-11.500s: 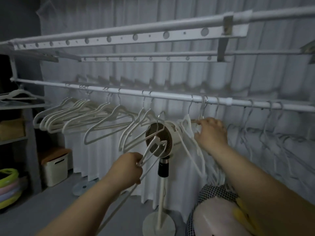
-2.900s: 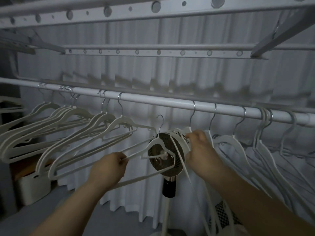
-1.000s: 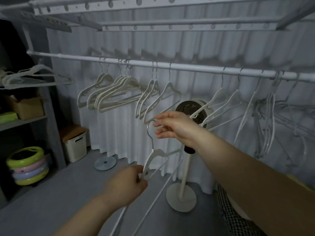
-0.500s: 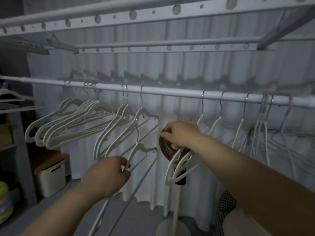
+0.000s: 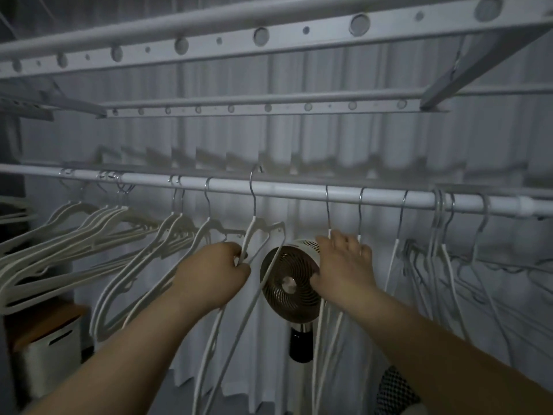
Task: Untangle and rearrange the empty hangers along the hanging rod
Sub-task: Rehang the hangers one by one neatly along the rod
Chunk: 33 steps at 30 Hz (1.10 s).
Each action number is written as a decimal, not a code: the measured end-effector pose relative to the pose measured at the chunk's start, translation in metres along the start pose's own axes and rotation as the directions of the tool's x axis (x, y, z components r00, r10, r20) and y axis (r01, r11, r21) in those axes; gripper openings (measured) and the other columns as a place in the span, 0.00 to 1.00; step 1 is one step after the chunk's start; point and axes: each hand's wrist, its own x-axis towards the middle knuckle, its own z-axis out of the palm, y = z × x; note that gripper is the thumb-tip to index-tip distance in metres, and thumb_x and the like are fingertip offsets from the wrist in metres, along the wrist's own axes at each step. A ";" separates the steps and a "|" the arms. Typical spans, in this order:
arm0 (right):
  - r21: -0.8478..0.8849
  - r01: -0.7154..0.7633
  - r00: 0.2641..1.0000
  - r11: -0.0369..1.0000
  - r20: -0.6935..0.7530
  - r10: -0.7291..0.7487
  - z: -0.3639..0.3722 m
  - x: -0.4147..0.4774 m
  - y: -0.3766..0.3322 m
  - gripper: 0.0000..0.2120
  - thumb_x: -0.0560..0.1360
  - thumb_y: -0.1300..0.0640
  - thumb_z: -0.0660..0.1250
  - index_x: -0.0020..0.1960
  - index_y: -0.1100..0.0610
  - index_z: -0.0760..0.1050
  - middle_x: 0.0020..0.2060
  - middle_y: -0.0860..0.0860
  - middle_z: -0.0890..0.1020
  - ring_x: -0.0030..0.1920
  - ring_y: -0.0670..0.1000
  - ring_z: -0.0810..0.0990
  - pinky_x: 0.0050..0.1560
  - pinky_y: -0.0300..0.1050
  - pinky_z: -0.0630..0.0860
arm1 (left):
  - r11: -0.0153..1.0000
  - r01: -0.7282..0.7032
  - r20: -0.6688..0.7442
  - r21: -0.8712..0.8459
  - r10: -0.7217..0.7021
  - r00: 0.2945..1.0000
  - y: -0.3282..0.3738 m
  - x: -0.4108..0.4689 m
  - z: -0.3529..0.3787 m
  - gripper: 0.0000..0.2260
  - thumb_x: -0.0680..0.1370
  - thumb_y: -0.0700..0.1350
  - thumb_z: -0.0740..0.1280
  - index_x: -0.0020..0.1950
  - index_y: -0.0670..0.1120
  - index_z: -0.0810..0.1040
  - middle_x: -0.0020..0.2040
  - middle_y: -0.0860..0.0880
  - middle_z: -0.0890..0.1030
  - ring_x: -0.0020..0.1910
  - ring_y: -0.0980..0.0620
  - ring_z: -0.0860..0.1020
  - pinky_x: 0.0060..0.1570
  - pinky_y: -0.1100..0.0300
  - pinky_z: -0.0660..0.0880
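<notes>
A white hanging rod (image 5: 293, 193) runs across the view with several white empty hangers on it. My left hand (image 5: 212, 274) grips the shoulder of one white hanger (image 5: 263, 232), whose metal hook sits over the rod just left of the middle. My right hand (image 5: 344, 265) is spread, fingers apart, against the hangers (image 5: 329, 322) that hang just right of the middle. A bunch of hangers (image 5: 89, 235) fans out on the left part of the rod, and another group (image 5: 443, 250) hangs close together on the right.
A standing fan (image 5: 288, 286) on a pole is right behind my hands. White curtains (image 5: 299, 139) cover the wall. Perforated rack bars (image 5: 269, 37) run overhead. A white bin (image 5: 48, 351) with a brown lid sits low left.
My left hand has lifted its hanger, and the hook now sits over the rod. My right hand has opened and moved right to the neighbouring hangers.
</notes>
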 end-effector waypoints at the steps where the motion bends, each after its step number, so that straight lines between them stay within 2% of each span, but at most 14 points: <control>1: 0.012 -0.004 1.000 1.000 0.004 0.004 0.000 -0.001 0.002 0.31 0.74 0.52 0.61 0.73 0.54 0.52 0.73 0.53 0.54 0.73 0.56 0.52 0.72 0.53 0.50 | 1.000 -0.003 0.003 -0.001 0.003 1.000 0.003 0.007 0.003 0.10 0.76 0.46 0.59 0.53 0.47 0.78 0.37 0.50 0.77 0.45 0.47 0.76 0.37 0.61 0.65; 3: 0.059 -0.015 1.000 0.998 0.006 0.015 0.001 -0.002 0.006 0.31 0.74 0.54 0.61 0.73 0.54 0.51 0.72 0.52 0.56 0.71 0.55 0.56 0.69 0.51 0.56 | 1.000 -0.012 0.026 -0.007 0.012 1.000 0.010 0.019 0.010 0.11 0.75 0.46 0.60 0.53 0.45 0.78 0.45 0.46 0.80 0.49 0.46 0.78 0.41 0.61 0.67; 6: 0.113 -0.022 1.000 0.993 0.001 0.022 0.003 -0.003 0.012 0.30 0.75 0.61 0.59 0.73 0.53 0.51 0.68 0.54 0.64 0.66 0.55 0.67 0.63 0.49 0.64 | 1.000 -0.022 0.059 -0.013 0.022 0.998 0.019 0.033 0.021 0.11 0.75 0.45 0.60 0.51 0.43 0.79 0.47 0.44 0.80 0.47 0.45 0.77 0.42 0.60 0.68; 8: 0.134 -0.024 1.000 0.991 0.006 0.023 0.006 -0.004 0.016 0.31 0.75 0.63 0.59 0.73 0.52 0.49 0.66 0.54 0.68 0.60 0.56 0.73 0.57 0.47 0.69 | 1.000 -0.017 0.070 -0.007 0.018 0.997 0.022 0.039 0.028 0.12 0.75 0.46 0.60 0.52 0.44 0.79 0.50 0.45 0.80 0.51 0.45 0.77 0.45 0.59 0.70; 10: 0.136 -0.017 0.999 0.991 -0.026 0.021 0.009 -0.004 0.020 0.31 0.75 0.64 0.58 0.73 0.52 0.49 0.64 0.54 0.70 0.58 0.56 0.75 0.51 0.45 0.71 | 1.000 -0.010 0.085 -0.010 0.011 0.996 0.022 0.042 0.033 0.12 0.74 0.46 0.60 0.53 0.44 0.79 0.52 0.45 0.81 0.52 0.45 0.78 0.49 0.57 0.73; 13: 0.133 -0.014 0.998 0.991 -0.062 0.022 0.010 -0.005 0.025 0.31 0.75 0.66 0.56 0.73 0.52 0.49 0.64 0.55 0.70 0.57 0.57 0.76 0.45 0.43 0.68 | 1.000 -0.003 0.130 -0.010 0.005 0.991 0.024 0.043 0.038 0.12 0.74 0.46 0.61 0.53 0.44 0.79 0.52 0.44 0.81 0.51 0.45 0.78 0.50 0.56 0.74; 19: 0.089 0.005 0.996 0.996 -0.089 0.003 0.009 -0.008 0.027 0.31 0.74 0.66 0.55 0.73 0.51 0.50 0.63 0.54 0.72 0.57 0.56 0.75 0.46 0.44 0.68 | 1.000 -0.021 0.146 0.005 0.020 0.989 0.031 0.039 0.040 0.13 0.74 0.46 0.61 0.55 0.45 0.79 0.53 0.45 0.81 0.53 0.45 0.79 0.50 0.58 0.74; 23: 0.073 0.000 0.995 0.997 -0.095 0.006 0.008 -0.011 0.028 0.30 0.75 0.64 0.55 0.74 0.52 0.49 0.65 0.53 0.70 0.63 0.55 0.70 0.56 0.46 0.69 | 0.999 -0.024 0.182 -0.033 0.030 0.983 0.032 0.032 0.040 0.12 0.74 0.46 0.61 0.53 0.44 0.79 0.47 0.45 0.83 0.48 0.46 0.81 0.50 0.56 0.77; 27: 0.080 -0.012 0.993 0.997 -0.115 0.021 0.007 -0.015 0.026 0.31 0.77 0.62 0.55 0.75 0.52 0.44 0.69 0.52 0.64 0.68 0.53 0.65 0.62 0.47 0.67 | 0.996 -0.051 0.175 -0.067 0.062 0.983 0.035 0.025 0.040 0.12 0.75 0.48 0.60 0.53 0.45 0.78 0.43 0.46 0.82 0.47 0.47 0.81 0.47 0.58 0.75; 30: 0.008 0.000 0.991 1.000 -0.134 0.001 0.005 -0.019 0.022 0.30 0.77 0.59 0.55 0.74 0.52 0.45 0.71 0.50 0.61 0.69 0.52 0.61 0.67 0.47 0.61 | 0.992 -0.045 0.111 -0.116 0.058 0.992 0.030 0.020 0.035 0.14 0.77 0.54 0.58 0.56 0.49 0.77 0.47 0.48 0.83 0.50 0.49 0.79 0.47 0.59 0.72; 33: -0.048 0.020 0.986 0.999 -0.164 -0.027 0.004 -0.021 0.019 0.28 0.76 0.57 0.55 0.74 0.52 0.50 0.72 0.50 0.59 0.71 0.53 0.57 0.69 0.46 0.56 | 0.984 -0.029 -0.024 -0.173 0.025 0.999 0.012 0.013 0.026 0.13 0.77 0.53 0.59 0.57 0.50 0.77 0.51 0.50 0.82 0.52 0.51 0.79 0.47 0.61 0.71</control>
